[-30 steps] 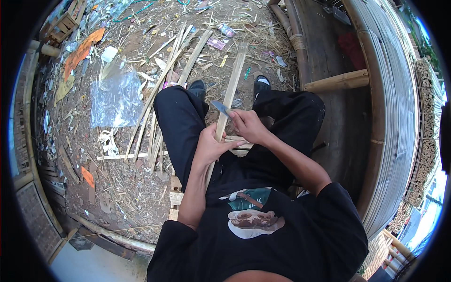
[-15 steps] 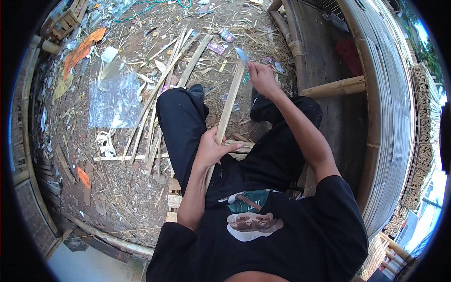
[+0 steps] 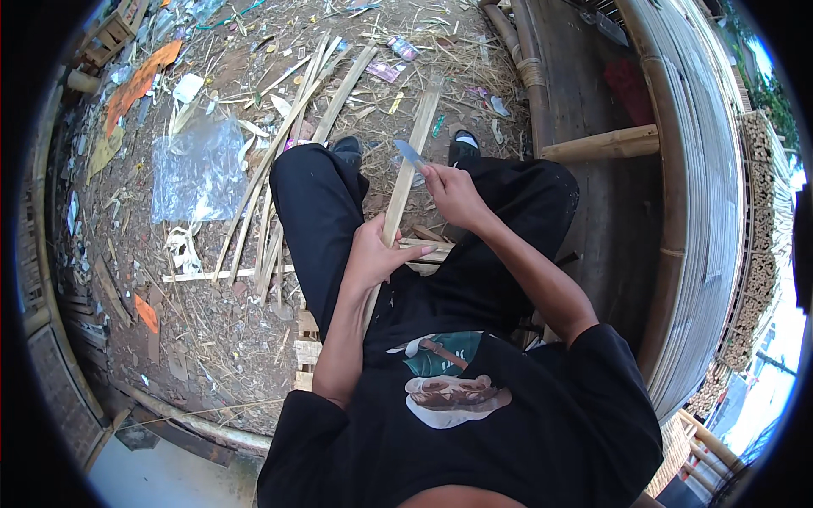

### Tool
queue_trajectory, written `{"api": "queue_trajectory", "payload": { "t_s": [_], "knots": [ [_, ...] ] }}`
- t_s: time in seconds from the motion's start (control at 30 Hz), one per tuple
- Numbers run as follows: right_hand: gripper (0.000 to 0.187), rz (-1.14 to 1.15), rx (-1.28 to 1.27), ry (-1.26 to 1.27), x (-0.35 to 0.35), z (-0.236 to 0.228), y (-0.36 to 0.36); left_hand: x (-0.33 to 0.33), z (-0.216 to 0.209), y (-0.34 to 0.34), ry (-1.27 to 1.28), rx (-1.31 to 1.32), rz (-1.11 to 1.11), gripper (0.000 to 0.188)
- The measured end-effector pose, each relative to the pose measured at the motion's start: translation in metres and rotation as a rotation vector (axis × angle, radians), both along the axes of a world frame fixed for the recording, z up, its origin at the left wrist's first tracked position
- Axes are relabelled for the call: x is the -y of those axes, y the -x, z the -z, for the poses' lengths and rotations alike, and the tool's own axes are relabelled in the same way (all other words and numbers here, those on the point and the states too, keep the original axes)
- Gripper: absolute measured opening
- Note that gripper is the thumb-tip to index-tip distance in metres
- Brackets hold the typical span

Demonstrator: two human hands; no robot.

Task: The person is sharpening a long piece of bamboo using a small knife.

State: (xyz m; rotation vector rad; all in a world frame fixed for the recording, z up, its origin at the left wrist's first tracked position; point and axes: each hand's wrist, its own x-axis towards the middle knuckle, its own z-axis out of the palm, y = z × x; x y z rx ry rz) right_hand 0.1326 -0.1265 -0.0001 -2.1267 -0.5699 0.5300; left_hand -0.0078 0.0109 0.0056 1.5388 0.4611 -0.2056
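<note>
A long flat bamboo strip slants between my legs, its far end out over the ground and its near end running under my left forearm. My left hand is closed round its lower part, with the thumb stretched out to the right. In my right hand is a knife, gripped by its handle, which the fingers hide. The blade lies across the strip around its middle, pointing up and left; it appears to touch the strip's face.
Several split bamboo strips lie on the littered ground left of my legs, beside a clear plastic sheet. Orange scraps are farther left. A bamboo-framed bench stands close on my right, with a crossbar.
My right hand has drawn the knife down the strip toward me, from near the far end to about the middle. My left hand keeps its hold. The view has shifted slightly.
</note>
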Motion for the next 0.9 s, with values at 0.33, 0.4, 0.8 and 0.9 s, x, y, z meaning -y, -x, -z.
{"api": "queue_trajectory", "payload": {
  "t_s": [0.33,0.4,0.8,0.9],
  "knots": [
    [0.036,0.008,0.196,0.044,-0.001,-0.022,-0.083,0.008,-0.012,0.002,-0.085,0.016,-0.005,0.045],
    [0.036,-0.022,0.229,0.082,-0.004,-0.021,-0.087,0.006,-0.008,0.002,-0.108,0.024,-0.014,0.045],
    [0.033,-0.063,0.355,0.165,0.001,-0.005,-0.103,0.007,0.004,0.002,-0.145,0.002,0.006,0.049],
    [0.035,-0.038,0.252,0.193,0.003,-0.002,-0.102,0.008,0.007,0.006,-0.112,-0.012,0.004,0.049]
  ]
}}
